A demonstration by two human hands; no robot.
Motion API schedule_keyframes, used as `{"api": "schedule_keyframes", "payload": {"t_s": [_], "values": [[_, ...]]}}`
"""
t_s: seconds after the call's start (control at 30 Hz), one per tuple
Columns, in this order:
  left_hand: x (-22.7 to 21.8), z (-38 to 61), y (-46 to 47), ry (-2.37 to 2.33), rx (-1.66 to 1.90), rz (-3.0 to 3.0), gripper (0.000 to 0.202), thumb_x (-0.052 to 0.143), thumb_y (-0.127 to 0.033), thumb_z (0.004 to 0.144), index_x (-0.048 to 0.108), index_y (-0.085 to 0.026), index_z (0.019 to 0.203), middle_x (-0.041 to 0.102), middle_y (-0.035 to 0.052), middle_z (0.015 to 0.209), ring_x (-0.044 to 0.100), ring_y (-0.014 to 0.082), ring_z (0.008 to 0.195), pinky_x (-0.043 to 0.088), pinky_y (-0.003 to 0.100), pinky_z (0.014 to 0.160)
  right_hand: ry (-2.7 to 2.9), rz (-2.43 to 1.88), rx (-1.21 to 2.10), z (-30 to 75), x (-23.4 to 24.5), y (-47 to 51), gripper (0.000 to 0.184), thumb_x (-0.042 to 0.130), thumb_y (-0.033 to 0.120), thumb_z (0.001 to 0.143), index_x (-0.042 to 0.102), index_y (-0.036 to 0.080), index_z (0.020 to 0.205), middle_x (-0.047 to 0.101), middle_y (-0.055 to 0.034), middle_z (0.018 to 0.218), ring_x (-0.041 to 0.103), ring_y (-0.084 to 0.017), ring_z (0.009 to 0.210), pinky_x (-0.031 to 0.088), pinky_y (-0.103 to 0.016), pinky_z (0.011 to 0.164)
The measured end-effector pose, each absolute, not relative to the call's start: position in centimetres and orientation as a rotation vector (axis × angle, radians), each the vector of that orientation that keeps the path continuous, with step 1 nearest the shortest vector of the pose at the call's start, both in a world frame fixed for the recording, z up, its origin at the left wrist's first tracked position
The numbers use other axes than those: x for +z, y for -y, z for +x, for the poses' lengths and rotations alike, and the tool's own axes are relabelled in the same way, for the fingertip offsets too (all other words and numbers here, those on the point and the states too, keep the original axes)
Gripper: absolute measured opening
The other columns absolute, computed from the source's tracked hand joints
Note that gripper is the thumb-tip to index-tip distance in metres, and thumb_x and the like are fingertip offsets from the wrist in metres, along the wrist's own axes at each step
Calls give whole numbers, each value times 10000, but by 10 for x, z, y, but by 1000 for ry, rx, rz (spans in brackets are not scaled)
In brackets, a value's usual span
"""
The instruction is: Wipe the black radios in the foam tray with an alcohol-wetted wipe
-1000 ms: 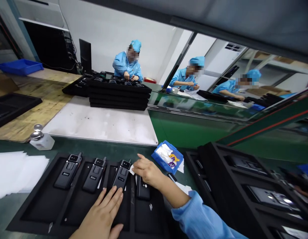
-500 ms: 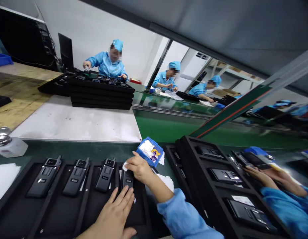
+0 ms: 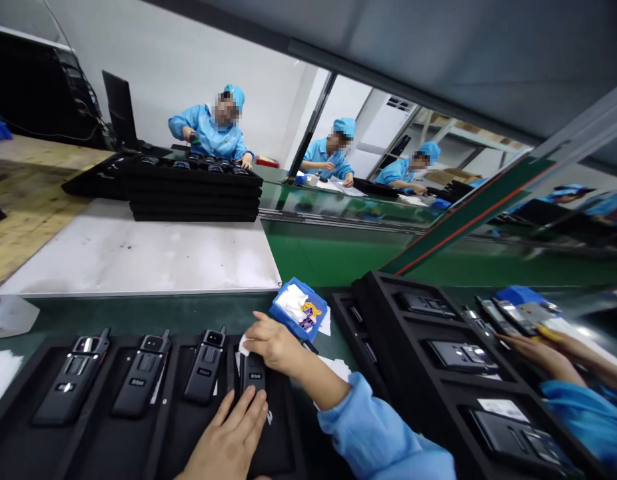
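My right hand is closed in a pinch on a small white wipe, pressed to the upper end of a black handheld radio. My left hand lies flat with fingers stretched out, its fingertips on the lower end of the same radio. This radio lies in the rightmost compartment of a black foam tray. To its left, one per compartment, lie three more radios: the nearest, the middle one and the leftmost. My hands partly cover the radio being wiped.
A blue box with white wipes and wrappers stands beyond my right hand. Stacked foam trays with radios are at right, beside a co-worker's hands. A white bottle stands left; more trays are stacked at the back.
The view has shifted slightly, so the tray sits lower and further left. The wipe stays at the radio's top. The co-worker at the back has drawn one hand inward.
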State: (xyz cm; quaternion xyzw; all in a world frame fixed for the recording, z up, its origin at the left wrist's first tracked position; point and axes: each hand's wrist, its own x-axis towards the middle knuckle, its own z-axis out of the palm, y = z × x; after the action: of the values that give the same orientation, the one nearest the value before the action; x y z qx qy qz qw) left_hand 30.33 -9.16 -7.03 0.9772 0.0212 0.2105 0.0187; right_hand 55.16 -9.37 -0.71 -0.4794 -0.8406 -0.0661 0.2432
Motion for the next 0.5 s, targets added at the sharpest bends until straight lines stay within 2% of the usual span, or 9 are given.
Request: {"api": "schedule_keyframes", "payload": {"t_s": [0.13, 0.27, 0.5], "values": [[-71, 304, 92, -54, 635, 3014, 949, 528, -712, 893, 233, -131, 1584, 480, 90, 1530, 335, 275, 1444, 183, 375, 1220, 2180, -1423, -204, 560, -6, 109, 279, 454, 101, 977, 711, 205, 1016, 719, -36, 943, 667, -138, 863, 429, -500, 1140], [-70, 302, 95, -90, 531, 2978, 944, 608, -615, 880, 216, -130, 1588, 396, 109, 1580, 318, 300, 1461, 183, 414, 1222, 2242, -1393, -237, 550, -6, 100, 279, 456, 114, 978, 718, 208, 982, 720, -31, 936, 658, -141, 852, 405, -503, 1159], [-60, 300, 96, -101, 301, 2893, 846, 635, -498, 859, 316, -147, 1560, 313, 102, 1616, 293, 310, 1487, 225, 452, 1220, 2157, -1480, -250, 555, -6, 114, 303, 441, 81, 971, 712, 212, 1002, 717, -33, 922, 662, -138, 842, 433, -505, 1134]]}}
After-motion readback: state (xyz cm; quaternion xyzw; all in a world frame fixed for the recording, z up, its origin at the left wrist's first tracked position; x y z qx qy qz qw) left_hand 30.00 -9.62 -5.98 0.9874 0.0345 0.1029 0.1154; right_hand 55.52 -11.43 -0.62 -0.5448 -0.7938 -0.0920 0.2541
